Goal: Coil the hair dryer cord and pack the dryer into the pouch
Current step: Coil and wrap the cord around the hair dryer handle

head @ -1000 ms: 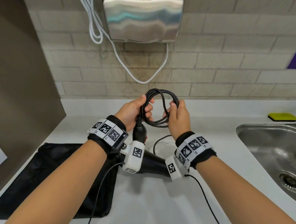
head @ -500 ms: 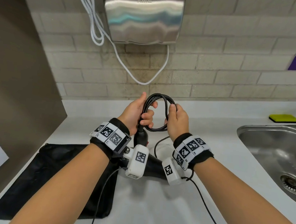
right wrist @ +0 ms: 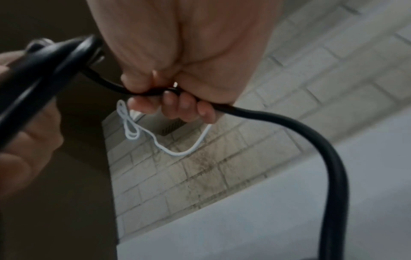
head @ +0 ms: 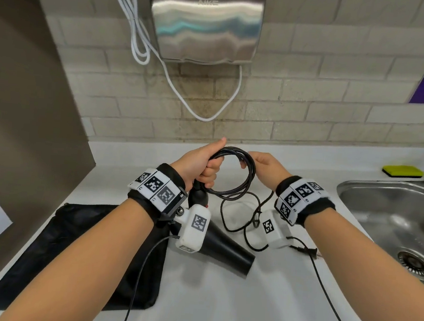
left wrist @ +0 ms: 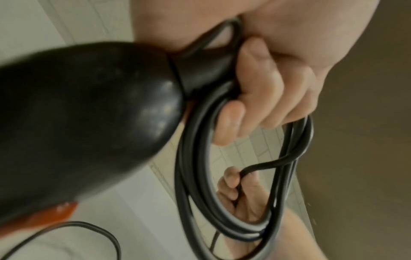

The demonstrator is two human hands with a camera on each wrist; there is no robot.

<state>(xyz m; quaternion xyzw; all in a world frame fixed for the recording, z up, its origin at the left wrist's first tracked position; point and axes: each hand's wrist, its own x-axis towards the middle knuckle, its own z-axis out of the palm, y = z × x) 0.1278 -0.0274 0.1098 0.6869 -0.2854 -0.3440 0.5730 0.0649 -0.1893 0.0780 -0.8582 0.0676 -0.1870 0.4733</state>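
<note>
A black hair dryer (head: 219, 247) hangs over the white counter, handle (left wrist: 77, 114) up. My left hand (head: 204, 163) grips the handle's end together with several black cord loops (head: 240, 173). My right hand (head: 262, 166) pinches the cord (right wrist: 278, 117) on the coil's right side. The remaining cord trails down to the counter, with its plug (head: 305, 251) lying right of the dryer. The black pouch (head: 77, 258) lies flat on the counter under my left forearm.
A steel hand dryer (head: 206, 22) with a white cable (head: 139, 39) is mounted on the tiled wall. A steel sink (head: 391, 219) sits at the right, a yellow sponge (head: 402, 171) behind it. A brown panel (head: 26, 90) bounds the left.
The hands have drawn apart, widening the coil. More loose cord and the plug show on the counter, and the dryer's barrel is more exposed.
</note>
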